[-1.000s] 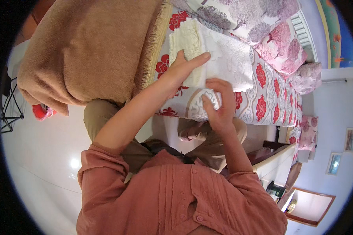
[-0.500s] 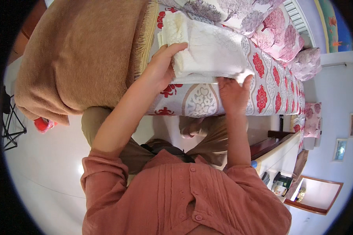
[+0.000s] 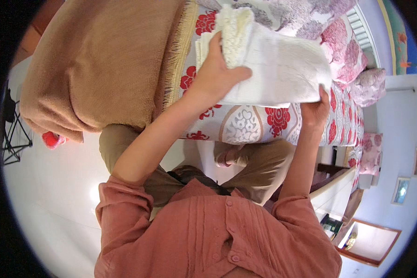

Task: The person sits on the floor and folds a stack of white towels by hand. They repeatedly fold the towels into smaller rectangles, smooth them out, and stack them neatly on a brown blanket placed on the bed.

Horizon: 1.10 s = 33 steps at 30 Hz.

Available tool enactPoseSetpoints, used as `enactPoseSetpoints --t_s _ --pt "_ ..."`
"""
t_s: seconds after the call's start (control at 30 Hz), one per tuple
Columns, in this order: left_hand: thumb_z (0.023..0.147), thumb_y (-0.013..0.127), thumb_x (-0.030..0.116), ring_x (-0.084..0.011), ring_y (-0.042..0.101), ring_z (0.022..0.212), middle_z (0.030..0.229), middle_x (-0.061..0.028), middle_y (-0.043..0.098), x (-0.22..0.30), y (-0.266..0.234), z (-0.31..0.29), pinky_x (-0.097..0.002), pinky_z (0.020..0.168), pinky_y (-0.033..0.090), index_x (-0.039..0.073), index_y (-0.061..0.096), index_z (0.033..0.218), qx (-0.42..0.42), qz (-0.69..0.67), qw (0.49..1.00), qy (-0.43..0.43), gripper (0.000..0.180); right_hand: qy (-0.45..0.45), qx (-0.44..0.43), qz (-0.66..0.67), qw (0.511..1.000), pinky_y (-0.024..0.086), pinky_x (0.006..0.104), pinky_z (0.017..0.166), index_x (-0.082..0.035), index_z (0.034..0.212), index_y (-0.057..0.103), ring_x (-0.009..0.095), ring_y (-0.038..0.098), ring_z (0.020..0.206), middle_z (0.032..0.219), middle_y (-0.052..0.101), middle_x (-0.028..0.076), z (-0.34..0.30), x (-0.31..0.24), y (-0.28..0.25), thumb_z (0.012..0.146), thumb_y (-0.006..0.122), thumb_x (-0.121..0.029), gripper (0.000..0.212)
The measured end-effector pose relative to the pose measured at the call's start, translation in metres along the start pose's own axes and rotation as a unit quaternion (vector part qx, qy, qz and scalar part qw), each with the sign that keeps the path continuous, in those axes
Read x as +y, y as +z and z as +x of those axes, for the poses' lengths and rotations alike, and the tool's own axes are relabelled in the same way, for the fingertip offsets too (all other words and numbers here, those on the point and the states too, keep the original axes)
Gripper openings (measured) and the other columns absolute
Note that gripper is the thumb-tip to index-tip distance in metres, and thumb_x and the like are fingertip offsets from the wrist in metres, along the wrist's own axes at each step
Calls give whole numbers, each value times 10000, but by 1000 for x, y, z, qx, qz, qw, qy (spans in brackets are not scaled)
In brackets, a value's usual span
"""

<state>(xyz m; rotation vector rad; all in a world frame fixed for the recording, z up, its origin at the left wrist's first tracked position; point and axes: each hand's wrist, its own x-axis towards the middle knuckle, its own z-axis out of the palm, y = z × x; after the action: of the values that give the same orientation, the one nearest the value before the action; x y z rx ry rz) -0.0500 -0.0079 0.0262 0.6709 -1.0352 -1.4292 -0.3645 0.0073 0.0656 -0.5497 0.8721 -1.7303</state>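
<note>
A folded white cloth [image 3: 282, 65], several layers thick with a textured, bunched border at its left end, lies over the bed's patterned cover [image 3: 245, 125]. My left hand [image 3: 217, 76] grips the cloth's left end, its thumb on the top layer and the index finger stretched along the side; the other fingers are mostly hidden. At the near right corner my right hand [image 3: 316, 109] pinches the cloth, thumb on top and fingers underneath, largely out of sight.
A brown fringed blanket [image 3: 102, 60] covers the bed's left part. Patterned pillows [image 3: 343, 46] lie along the far right. My knees meet the bed's near side. A black folding frame [image 3: 15, 134] stands at left, and a pale table [image 3: 336, 192] stands at right.
The cloth has shifted right and its right end reaches farther out. My right hand has moved right with the corner; my left hand has slid farther over the left end.
</note>
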Motion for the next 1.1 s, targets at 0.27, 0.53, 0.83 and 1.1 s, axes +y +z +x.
enactPoseSetpoints --t_s 0.27,0.53,0.83,1.1 --pt "778 736 303 -360 663 1061 1283 -306 594 -33 -14 -8 -392 950 509 -60 128 1575 7 144 989 -21 1066 88 134 -29 987 469 528 1089 12 1393 502 343 578 1269 1379 593 180 -3 40 -56 929 598 -13 475" --pt "792 760 309 -322 607 1039 1200 -240 575 -21 -19 -7 -381 942 488 -47 209 1562 40 175 982 -53 1011 76 169 -50 981 467 536 1097 24 1371 519 343 572 1282 1380 590 201 0 44 -65 954 567 -60 429" --pt "707 894 394 -341 580 1187 1351 -277 505 -37 -34 -5 -399 1017 481 -125 294 1473 123 207 970 -22 1103 77 163 -43 983 536 497 1025 68 1292 533 346 631 1195 1281 646 197 -2 46 -68 927 597 -8 378" --pt "731 894 457 -292 608 1155 1262 -250 587 6 -43 -2 -365 1006 486 -122 367 1450 -59 85 971 -218 1062 79 151 -53 984 530 497 1031 64 1311 520 352 619 1209 1313 626 201 -2 44 -77 934 602 -28 397"
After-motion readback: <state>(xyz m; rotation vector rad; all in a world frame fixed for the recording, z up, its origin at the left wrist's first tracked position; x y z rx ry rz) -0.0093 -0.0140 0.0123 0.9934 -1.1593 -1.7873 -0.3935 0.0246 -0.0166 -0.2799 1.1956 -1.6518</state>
